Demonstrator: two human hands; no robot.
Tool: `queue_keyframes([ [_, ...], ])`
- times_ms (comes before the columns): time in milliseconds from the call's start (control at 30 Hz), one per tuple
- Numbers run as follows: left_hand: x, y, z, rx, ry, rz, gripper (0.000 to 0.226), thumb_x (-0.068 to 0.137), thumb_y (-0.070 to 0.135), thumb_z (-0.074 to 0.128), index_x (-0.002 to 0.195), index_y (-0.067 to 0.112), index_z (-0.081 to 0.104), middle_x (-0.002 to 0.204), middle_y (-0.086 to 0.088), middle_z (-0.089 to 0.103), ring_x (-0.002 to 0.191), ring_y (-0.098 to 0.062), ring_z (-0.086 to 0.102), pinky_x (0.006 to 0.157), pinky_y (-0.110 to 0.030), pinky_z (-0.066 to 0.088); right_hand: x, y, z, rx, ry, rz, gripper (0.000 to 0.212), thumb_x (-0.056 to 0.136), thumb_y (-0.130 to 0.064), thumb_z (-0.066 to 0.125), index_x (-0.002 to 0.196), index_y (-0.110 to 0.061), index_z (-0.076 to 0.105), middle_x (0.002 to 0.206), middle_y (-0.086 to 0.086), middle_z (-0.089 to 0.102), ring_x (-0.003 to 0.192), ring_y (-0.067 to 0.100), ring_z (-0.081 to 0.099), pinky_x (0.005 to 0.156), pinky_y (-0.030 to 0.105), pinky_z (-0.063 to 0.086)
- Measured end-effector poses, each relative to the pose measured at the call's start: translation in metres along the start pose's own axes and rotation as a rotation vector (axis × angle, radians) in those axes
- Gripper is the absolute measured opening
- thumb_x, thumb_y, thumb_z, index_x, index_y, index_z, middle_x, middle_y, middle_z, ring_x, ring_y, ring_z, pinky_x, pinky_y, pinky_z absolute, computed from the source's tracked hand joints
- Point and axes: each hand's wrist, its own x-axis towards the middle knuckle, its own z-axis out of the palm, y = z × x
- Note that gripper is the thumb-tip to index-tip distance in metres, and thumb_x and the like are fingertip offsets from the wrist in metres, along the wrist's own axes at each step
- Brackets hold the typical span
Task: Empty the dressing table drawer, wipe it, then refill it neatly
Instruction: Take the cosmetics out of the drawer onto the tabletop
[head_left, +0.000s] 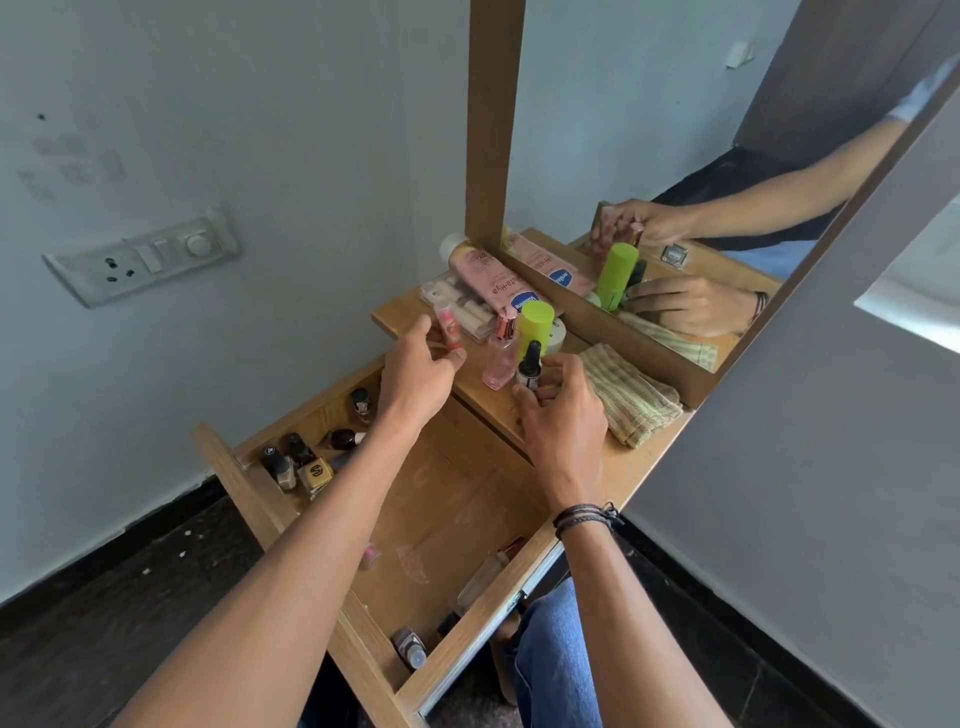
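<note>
The wooden drawer (457, 525) stands pulled open below the tabletop (639, 467). Several nail polish bottles (306, 460) lie in its far left corner, and a few small bottles (410, 647) lie near its front edge. My left hand (415, 376) pinches a small pink tube (447, 325) above the tabletop. My right hand (561, 415) grips a dark dropper bottle (530, 366) standing on the tabletop. A green-capped bottle (535, 325), a pink lotion tube (493, 283) and a clear pink bottle (498, 366) sit on the tabletop.
A folded striped cloth (634, 395) lies on the tabletop to the right of my right hand. The mirror (675, 208) leans behind the items. A wall socket (145, 254) is on the left wall. My knee in jeans (556, 654) is under the drawer.
</note>
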Motion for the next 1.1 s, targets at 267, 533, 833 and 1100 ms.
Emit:
queue_keyframes([
  [267, 0.012, 0.002, 0.016, 0.124, -0.083, 0.137, 0.021, 0.086, 0.012, 0.077, 0.102, 0.023, 0.07, 0.097, 0.008, 0.071, 0.095, -0.012, 0.066, 0.089, -0.035, 0.056, 0.0, 0.002, 0.002, -0.029, 0.01, -0.022, 0.033, 0.087, -0.024, 0.076, 0.113, -0.024, 0.057, 0.098, -0.007, 0.068, 0.087, 0.016, 0.063, 0.076, 0.043, 0.056],
  [533, 0.014, -0.006, 0.017, 0.056, -0.132, 0.174, 0.029, 0.085, -0.001, 0.073, 0.098, 0.024, 0.072, 0.084, 0.017, 0.069, 0.076, 0.009, 0.064, 0.072, -0.009, 0.05, 0.002, 0.005, 0.003, -0.047, 0.011, -0.036, 0.032, 0.087, -0.026, 0.077, 0.111, -0.022, 0.057, 0.098, -0.006, 0.068, 0.088, 0.016, 0.064, 0.076, 0.038, 0.055],
  [833, -0.004, -0.012, 0.005, -0.164, -0.127, 0.067, 0.043, 0.093, -0.002, 0.064, 0.127, 0.025, 0.063, 0.118, 0.009, 0.071, 0.104, 0.007, 0.065, 0.085, -0.007, 0.049, 0.001, 0.0, 0.0, 0.016, -0.004, 0.035, 0.034, 0.083, -0.025, 0.082, 0.105, -0.022, 0.056, 0.091, -0.01, 0.069, 0.083, 0.013, 0.066, 0.074, 0.042, 0.058],
  [1100, -0.081, -0.062, -0.047, 0.009, 0.088, -0.068, 0.033, 0.094, 0.002, 0.061, 0.11, 0.03, 0.07, 0.107, 0.013, 0.069, 0.09, 0.001, 0.067, 0.072, -0.018, 0.052, -0.018, -0.007, -0.006, -0.04, 0.055, -0.225, 0.028, 0.084, -0.011, 0.071, 0.109, -0.012, 0.059, 0.107, 0.001, 0.059, 0.088, 0.023, 0.06, 0.077, 0.04, 0.052],
])
